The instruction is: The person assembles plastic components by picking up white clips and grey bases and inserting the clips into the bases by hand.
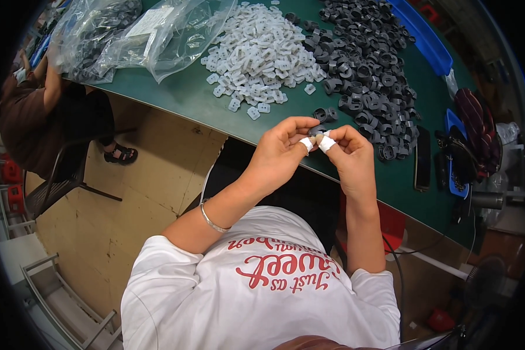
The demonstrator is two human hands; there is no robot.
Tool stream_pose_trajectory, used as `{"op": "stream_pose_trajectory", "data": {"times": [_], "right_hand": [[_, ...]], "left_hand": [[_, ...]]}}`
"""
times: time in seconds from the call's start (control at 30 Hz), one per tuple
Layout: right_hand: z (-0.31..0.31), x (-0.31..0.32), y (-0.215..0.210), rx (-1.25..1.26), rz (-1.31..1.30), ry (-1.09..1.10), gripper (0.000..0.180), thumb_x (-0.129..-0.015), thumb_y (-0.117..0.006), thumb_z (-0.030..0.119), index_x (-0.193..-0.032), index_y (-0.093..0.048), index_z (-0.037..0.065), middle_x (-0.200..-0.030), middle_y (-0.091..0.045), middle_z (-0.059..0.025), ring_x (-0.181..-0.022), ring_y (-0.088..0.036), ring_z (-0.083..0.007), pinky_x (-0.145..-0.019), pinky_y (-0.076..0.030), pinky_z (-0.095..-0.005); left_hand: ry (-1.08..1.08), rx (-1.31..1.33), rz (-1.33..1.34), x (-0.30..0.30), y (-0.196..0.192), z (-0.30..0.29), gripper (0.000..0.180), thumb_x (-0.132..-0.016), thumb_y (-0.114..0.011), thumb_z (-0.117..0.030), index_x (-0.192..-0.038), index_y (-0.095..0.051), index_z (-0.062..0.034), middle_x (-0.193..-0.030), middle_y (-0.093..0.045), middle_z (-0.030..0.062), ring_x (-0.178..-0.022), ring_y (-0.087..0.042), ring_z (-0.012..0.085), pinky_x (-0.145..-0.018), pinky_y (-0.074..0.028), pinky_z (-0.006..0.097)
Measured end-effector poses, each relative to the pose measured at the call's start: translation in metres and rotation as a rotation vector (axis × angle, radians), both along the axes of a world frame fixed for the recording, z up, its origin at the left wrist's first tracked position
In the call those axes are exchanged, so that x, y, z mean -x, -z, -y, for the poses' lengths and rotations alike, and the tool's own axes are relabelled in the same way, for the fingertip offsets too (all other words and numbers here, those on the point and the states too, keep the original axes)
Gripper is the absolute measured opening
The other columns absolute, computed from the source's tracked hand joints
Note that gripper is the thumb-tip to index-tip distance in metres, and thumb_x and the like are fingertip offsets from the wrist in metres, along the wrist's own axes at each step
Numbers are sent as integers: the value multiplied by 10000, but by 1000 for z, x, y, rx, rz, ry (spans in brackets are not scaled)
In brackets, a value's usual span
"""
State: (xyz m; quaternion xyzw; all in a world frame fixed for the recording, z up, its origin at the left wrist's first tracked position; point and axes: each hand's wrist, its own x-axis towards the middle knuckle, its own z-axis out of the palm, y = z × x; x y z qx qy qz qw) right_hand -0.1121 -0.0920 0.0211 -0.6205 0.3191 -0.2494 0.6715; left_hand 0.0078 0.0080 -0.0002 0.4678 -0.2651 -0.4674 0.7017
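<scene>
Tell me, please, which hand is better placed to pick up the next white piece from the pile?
Probably the left hand: the white pieces lie on its side of the table, while the right hand sits nearer the dark grey parts.

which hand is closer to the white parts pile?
Left. The left hand sits just below the white parts pile; the right hand is further off, under the dark parts pile.

Even, fairly bright overhead light falls on the green table, leaving only soft, short shadows under the parts piled on it and white glare on the clear plastic bags at its far left end. Around the table the fisheye view bends straight edges and fades into a black rim, where detail blurs.
</scene>
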Motion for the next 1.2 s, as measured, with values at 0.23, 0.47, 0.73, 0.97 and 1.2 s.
{"op": "stream_pose_trajectory", "data": {"times": [0.23,0.47,0.73,0.97,1.2], "right_hand": [[4,-1,6,-19,58,40,121,-823,-692,-10,-849,-577,18,-794,-607,-11,-667,-560,-40,-603,-449,-172],[4,-1,-10,-105,-46,-72,95,-863,-639,0,-944,-594,-15,-857,-612,-30,-681,-586,-58,-608,-484,-192],[1,-1,-9,17,-100,-84,110,-856,-600,-22,-966,-592,-28,-837,-618,-31,-686,-598,-62,-618,-492,-196],[0,2,-8,21,-85,-101,94,-900,-575,7,-982,-594,-33,-839,-640,-44,-691,-600,-72,-635,-496,-201],[-3,8,0,-17,38,-167,141,-936,-558,48,-1048,-588,-33,-888,-627,-48,-742,-601,-86,-659,-497,-210]], "left_hand": [[25,-44,-130,-7,-1,-1,295,-889,-564,3,-1178,-537,58,-1044,-608,105,-960,-605,148,-890,-511,286],[34,-75,-266,-12,-1,1,235,-889,-572,-14,-1105,-514,58,-1009,-632,121,-912,-645,160,-862,-541,283],[7,-98,-160,-7,5,2,207,-888,-573,5,-1082,-522,56,-1001,-630,117,-892,-640,150,-806,-553,254],[32,-69,-148,-7,5,0,215,-883,-578,41,-1093,-536,63,-1004,-624,127,-863,-640,143,-796,-547,246],[-17,-82,-6,-7,1,-3,237,-889,-572,38,-1122,-534,63,-1012,-623,123,-882,-644,147,-801,-546,250]]}}
